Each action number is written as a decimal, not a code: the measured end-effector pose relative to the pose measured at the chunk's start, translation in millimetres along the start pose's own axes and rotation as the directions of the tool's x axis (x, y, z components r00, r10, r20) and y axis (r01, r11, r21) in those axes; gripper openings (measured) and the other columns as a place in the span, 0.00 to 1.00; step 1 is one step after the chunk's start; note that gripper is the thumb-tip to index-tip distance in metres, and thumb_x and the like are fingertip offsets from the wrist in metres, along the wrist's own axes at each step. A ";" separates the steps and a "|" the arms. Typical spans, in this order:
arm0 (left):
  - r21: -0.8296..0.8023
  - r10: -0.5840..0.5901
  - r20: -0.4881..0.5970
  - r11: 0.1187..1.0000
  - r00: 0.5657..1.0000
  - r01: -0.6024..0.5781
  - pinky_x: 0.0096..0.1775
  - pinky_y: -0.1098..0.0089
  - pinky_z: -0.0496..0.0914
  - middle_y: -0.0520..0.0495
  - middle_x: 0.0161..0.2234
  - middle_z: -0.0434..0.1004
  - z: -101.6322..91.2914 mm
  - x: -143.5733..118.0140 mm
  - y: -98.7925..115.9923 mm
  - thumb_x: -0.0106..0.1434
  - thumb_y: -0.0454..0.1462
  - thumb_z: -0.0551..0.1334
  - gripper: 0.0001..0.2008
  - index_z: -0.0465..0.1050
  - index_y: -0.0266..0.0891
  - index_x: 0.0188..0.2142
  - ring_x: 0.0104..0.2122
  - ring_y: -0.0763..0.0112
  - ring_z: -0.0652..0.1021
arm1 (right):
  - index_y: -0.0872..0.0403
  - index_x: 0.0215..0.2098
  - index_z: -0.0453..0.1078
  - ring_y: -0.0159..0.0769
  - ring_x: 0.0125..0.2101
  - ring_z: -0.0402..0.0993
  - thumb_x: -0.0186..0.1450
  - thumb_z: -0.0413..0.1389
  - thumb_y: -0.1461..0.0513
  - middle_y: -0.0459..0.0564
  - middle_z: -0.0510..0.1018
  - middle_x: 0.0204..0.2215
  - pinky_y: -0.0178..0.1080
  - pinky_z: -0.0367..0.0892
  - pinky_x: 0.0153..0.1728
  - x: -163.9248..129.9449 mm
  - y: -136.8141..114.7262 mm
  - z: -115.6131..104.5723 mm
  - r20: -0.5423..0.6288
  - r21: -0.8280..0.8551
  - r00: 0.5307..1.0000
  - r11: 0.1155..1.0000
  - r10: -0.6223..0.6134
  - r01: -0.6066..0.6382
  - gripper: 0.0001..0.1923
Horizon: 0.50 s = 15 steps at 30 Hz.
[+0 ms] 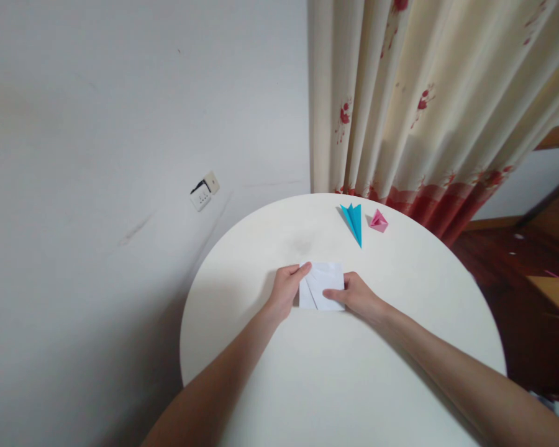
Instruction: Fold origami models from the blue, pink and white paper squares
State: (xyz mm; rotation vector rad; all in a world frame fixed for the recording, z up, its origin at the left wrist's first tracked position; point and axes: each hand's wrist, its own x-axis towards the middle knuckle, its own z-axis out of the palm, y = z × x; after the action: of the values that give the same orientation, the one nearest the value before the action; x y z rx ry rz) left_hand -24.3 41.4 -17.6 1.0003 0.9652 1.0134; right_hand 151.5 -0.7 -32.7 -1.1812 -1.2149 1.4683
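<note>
white paper (323, 282) lay flat mid-table, well clear of round table (400, 347) rim | bare tabletop open all round | left hand (286, 290) pinched paper's left edge | right hand (358, 297) pressed fingers on its right side | blue paper plane (354, 221), pink paper figure (378, 221) well apart near far edge
</note>
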 end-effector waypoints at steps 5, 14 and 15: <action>-0.044 0.058 -0.083 0.997 0.995 -0.062 0.35 0.70 0.68 0.43 0.30 0.80 -1.3 3.5 5.2 0.52 0.50 0.70 0.21 0.80 0.33 0.33 0.30 0.67 0.77 | 0.61 0.31 0.77 0.34 0.24 0.72 0.49 0.67 0.58 0.49 0.80 0.25 0.35 0.64 0.27 -2.2 -3.5 1.4 -0.020 0.007 0.999 1.000 0.025 -0.025 0.15; 0.080 -0.121 0.131 0.991 0.984 0.111 0.32 0.67 0.70 0.39 0.32 0.82 0.8 -6.2 3.6 0.49 0.49 0.72 0.24 0.80 0.30 0.36 0.30 0.62 0.79 | 0.61 0.32 0.78 0.36 0.25 0.74 0.48 0.68 0.57 0.52 0.82 0.28 0.36 0.66 0.28 -1.3 -1.7 1.8 -0.034 0.023 0.999 1.000 0.007 -0.007 0.17; 0.088 -0.117 0.123 0.990 0.986 0.107 0.32 0.67 0.70 0.39 0.32 0.82 1.3 -6.9 2.8 0.49 0.48 0.73 0.23 0.80 0.30 0.35 0.29 0.62 0.80 | 0.61 0.32 0.78 0.36 0.25 0.74 0.48 0.68 0.57 0.52 0.82 0.28 0.36 0.67 0.28 -0.7 -0.7 1.6 -0.031 0.023 1.000 1.000 0.003 -0.002 0.17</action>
State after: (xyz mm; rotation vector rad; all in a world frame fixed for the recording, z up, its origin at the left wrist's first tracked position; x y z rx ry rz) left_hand -25.2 35.1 -13.5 1.0533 0.9518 0.8126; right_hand 150.1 -1.6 -31.8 -1.1862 -1.1728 1.4572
